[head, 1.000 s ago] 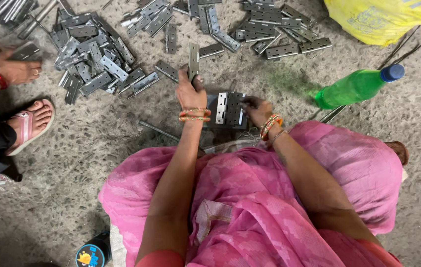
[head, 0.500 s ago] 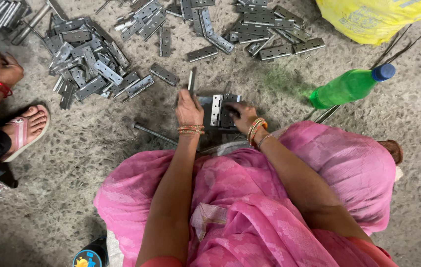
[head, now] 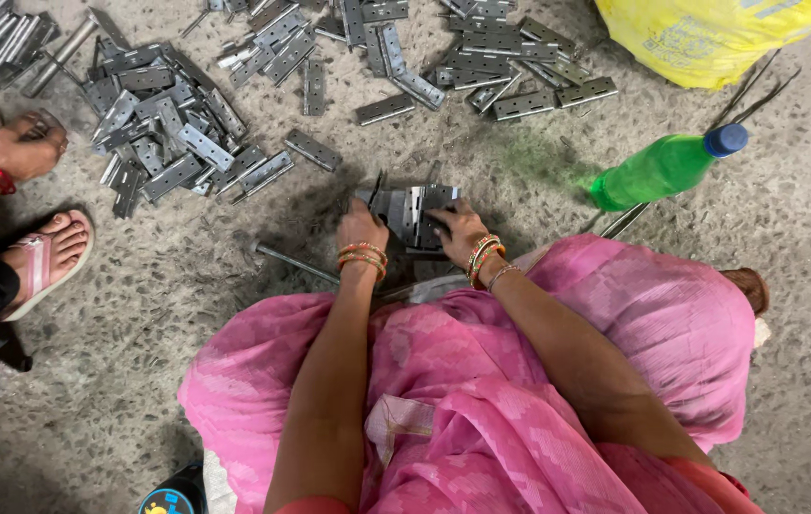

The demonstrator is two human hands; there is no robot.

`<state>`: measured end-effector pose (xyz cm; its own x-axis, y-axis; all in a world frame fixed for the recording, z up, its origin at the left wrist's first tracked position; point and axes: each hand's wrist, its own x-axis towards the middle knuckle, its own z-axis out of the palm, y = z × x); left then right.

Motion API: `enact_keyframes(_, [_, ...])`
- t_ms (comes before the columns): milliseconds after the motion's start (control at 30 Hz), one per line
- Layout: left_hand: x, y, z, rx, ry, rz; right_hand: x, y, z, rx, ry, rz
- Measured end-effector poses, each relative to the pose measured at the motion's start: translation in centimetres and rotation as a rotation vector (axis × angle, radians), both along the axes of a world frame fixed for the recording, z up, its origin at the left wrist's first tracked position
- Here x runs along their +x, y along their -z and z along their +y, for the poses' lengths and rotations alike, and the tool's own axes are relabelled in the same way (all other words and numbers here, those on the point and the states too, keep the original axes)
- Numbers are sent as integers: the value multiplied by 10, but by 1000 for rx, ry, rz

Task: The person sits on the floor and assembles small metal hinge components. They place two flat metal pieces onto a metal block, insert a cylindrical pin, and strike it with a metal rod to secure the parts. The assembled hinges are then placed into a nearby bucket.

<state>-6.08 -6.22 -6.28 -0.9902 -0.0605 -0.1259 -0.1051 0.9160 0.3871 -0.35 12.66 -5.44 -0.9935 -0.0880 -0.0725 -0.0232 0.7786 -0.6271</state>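
I sit on a speckled concrete floor in pink cloth. A small stack of grey metal hinge plates (head: 412,209) lies on the floor in front of my knees. My left hand (head: 361,228), with orange bangles at the wrist, grips the stack's left side. My right hand (head: 458,231), also bangled, presses on its right side with fingers spread over the plates. A thin metal rod (head: 293,262) lies on the floor just left of my left wrist.
Heaps of loose hinge plates (head: 172,133) cover the floor at upper left and top centre (head: 501,71). A green plastic bottle (head: 664,168) lies at right, a yellow sack (head: 720,33) beyond it. Another person's hand (head: 20,152) and sandalled foot (head: 44,262) are at left.
My left hand has come down from holding a hinge plate upright above the stack and now rests on the stack's left side. My right hand stays on the plates.
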Motion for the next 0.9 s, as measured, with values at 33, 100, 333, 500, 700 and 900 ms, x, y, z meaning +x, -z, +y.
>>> enact_keyframes(33, [0,-1,1,44,-42,20,0,-1,1,-9,7,16])
enact_keyframes(100, [1,-3,4,156,-66,165,1,-2,2,-35,22,38])
enact_keyframes(333, [3,-3,-3,158,-86,114,-3,-1,8,-161,160,129])
enact_keyframes(500, [7,4,14,231,-55,101,-11,-5,13,-409,366,-1])
enact_keyframes(700, [37,4,47,236,217,134,-18,-9,5,-992,477,-196])
enact_keyframes(900, [44,-8,51,300,328,118,-15,-12,14,-1204,504,-249])
